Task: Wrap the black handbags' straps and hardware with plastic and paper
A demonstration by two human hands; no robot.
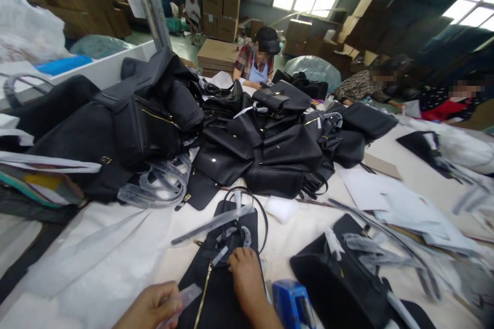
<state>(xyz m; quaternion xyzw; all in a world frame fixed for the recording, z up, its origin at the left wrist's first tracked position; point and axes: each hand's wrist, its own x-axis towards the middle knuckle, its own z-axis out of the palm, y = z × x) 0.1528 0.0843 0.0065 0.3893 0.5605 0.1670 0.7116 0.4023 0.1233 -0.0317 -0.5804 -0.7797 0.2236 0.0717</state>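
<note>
A black bag [216, 288] with a gold zip lies on the table in front of me, its thin strap looped at the far end. Clear plastic wrap covers parts of its straps. My left hand [156, 304], at the bag's lower left, is closed on a strip of clear plastic film [189, 295]. My right hand [247, 275] rests over the bag's right side beyond the zip's upper end, fingers bent and closed on the bag; its fingertips are partly hidden. Just right of that wrist stands a blue tape dispenser [292, 303].
Black bags [278, 149] form a heap across the table, with more bags [142, 123] stacked left. Another black bag [339, 272] lies at right, near white sheets [366, 190]. White wrapping [111, 252] covers the left front. Co-workers, one in a blue apron [259, 69], work beyond.
</note>
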